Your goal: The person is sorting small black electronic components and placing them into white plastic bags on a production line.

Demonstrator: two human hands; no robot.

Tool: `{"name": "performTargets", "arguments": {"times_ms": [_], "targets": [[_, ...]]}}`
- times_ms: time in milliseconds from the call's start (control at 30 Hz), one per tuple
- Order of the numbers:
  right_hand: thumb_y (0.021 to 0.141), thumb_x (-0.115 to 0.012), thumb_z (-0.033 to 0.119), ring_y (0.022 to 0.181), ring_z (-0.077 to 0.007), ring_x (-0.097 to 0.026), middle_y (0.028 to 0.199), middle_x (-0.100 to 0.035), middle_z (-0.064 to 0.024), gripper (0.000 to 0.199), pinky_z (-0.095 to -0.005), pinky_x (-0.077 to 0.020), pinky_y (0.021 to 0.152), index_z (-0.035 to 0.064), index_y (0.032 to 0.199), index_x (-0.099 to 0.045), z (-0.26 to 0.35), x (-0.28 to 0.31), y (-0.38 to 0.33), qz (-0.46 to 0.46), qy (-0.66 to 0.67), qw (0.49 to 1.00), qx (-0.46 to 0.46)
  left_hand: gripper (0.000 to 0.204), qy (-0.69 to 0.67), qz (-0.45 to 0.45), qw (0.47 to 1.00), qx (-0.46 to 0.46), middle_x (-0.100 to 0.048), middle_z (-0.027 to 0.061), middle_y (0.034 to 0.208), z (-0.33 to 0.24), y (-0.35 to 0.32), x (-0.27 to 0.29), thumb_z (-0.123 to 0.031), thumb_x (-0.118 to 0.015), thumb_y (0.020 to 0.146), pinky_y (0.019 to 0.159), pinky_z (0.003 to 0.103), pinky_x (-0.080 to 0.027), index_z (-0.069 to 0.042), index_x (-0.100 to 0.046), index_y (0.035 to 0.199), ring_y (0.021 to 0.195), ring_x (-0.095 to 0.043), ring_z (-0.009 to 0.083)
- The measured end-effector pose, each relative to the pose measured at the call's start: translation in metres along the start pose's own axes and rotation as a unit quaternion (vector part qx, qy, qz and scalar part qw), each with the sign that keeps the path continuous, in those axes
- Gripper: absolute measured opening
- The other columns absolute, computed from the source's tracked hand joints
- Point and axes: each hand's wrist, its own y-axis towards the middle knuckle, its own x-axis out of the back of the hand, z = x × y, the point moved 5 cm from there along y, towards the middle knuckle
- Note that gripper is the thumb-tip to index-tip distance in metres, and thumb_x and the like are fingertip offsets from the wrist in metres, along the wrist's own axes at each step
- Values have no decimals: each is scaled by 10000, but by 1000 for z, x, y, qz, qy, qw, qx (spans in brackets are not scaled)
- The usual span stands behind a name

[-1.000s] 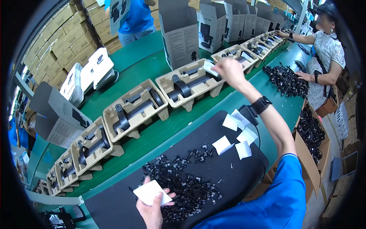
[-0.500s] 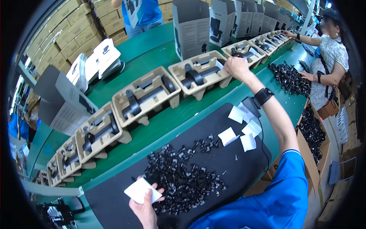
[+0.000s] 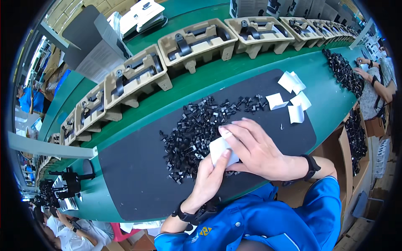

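Both hands met over a small white paper packet (image 3: 222, 149) at the near edge of a heap of small black plastic parts (image 3: 197, 129) on a black mat (image 3: 138, 175). The left hand (image 3: 211, 178) came up from below with its thumb pressed onto the packet's lower edge, fingers curled under it. The right hand (image 3: 255, 152) lay across from the right, fingers half-closed, their tips resting on the packet's top and right side. The packet sat pinched between the two hands, just above the mat and touching the heap's fringe. More white packets (image 3: 293, 96) lay loose at the mat's far right corner, well apart. Beyond the mat, moulded pulp trays (image 3: 134, 79) holding black hardware lined the green conveyor belt (image 3: 251, 62).
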Motion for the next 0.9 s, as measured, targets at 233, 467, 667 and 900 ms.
{"name": "performTargets", "arguments": {"times_ms": [233, 467, 667, 900], "targets": [[733, -653, 351, 1030, -232, -499, 1288, -484, -84, 484, -445, -420, 936, 59, 1116, -607, 26, -1, -27, -94, -140, 981, 97, 252, 47, 18, 998, -22, -642, 72, 957, 6, -21, 2, -165, -470, 966, 757, 256, -470, 23, -596, 1077, 879, -579, 103], [666, -662, 252, 757, -181, -483, 886, -526, -33, 315, -294, -452, 614, 60, 909, -606, 9, 13, -16, -76, -2, 991, 108, 228, 152, 33, 988, -5, -654, 44, 773, 21, -18, 10, -170, -506, 949, 587, 258, -449, 15, -623, 1013, 674, -544, 59], [636, -679, 157, 632, -137, -477, 848, -583, -2, 269, -218, -377, 415, 64, 887, -650, -14, -7, -8, -124, 49, 987, 89, 238, 75, 38, 996, 32, -690, 103, 903, 27, 2, 12, -129, -486, 952, 686, 259, -517, 38, -596, 1081, 853, -675, 171], [617, -661, 191, 664, -125, -495, 832, -573, -15, 293, -190, -414, 415, 37, 866, -653, -21, -6, -4, -166, -11, 978, 123, 233, 136, 51, 989, 25, -690, 122, 847, 26, 14, 18, -137, -492, 950, 668, 263, -514, 52, -616, 1008, 812, -683, 180]]}}
